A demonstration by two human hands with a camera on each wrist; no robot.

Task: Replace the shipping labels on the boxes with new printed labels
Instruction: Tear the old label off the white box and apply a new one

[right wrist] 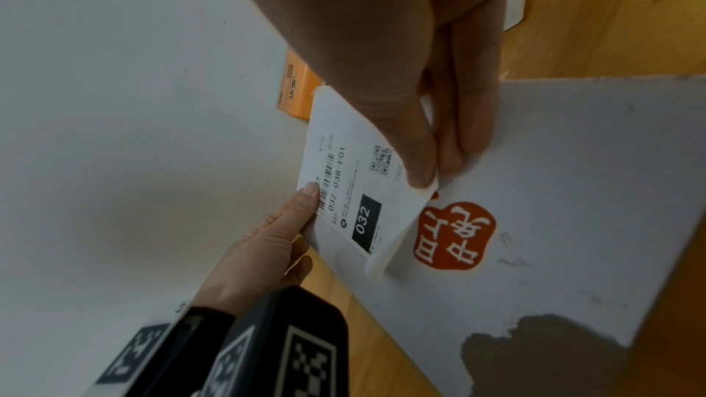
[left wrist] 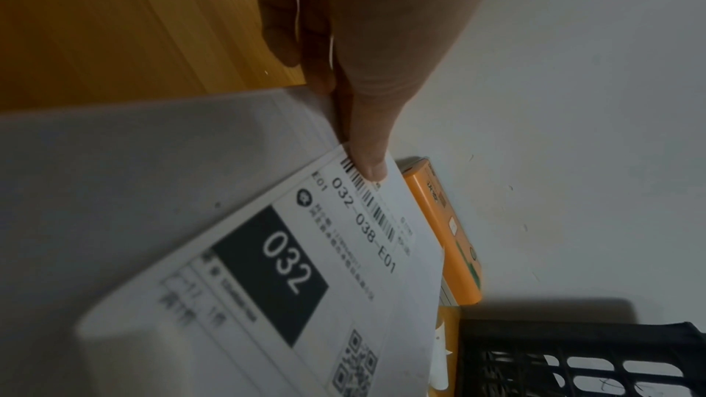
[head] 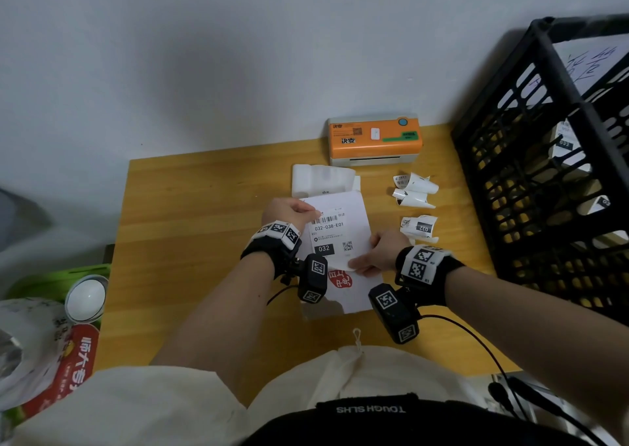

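Pinching opposite corners, the left hand and right hand hold the new label over the white box, near the printer; it seems unstuck. Peeled scraps suggest earlier boxes done.

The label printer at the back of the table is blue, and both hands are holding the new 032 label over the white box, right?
Not quite: the label printer is orange, as the head view shows. The rest holds: left hand and right hand hold the 032 label over the white box.
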